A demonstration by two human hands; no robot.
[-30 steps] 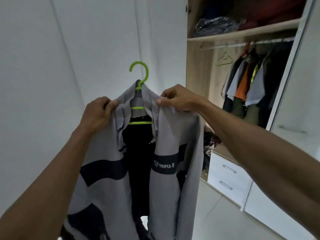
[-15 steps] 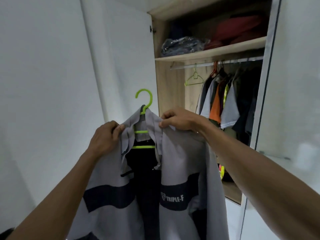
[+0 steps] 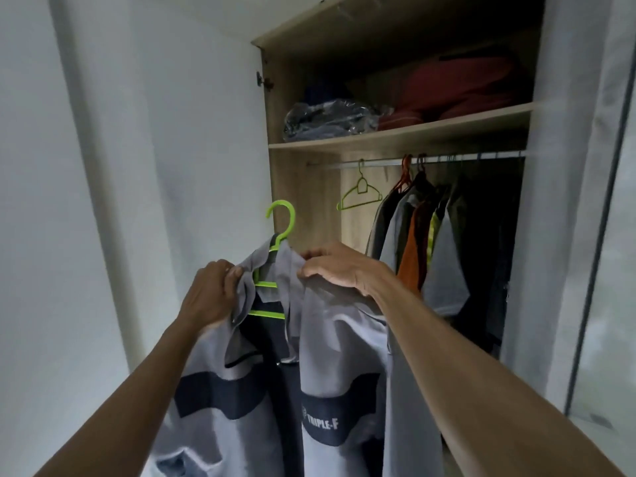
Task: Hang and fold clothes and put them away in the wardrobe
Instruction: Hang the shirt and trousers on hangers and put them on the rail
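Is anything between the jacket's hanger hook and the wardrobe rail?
Nothing visible blocks it. The green hanger carrying the grey jacket faces bare rail; an empty green hanger hangs just right of that stretch.

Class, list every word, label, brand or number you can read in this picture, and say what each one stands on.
"TRIPLE-F": on the dark band across the grey jacket, beside a small emblem too small to make out.
No other text can be read anywhere else in view.

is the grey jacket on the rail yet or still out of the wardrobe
Still out: the grey jacket sits on its green hanger, whose hook is free below the rail.
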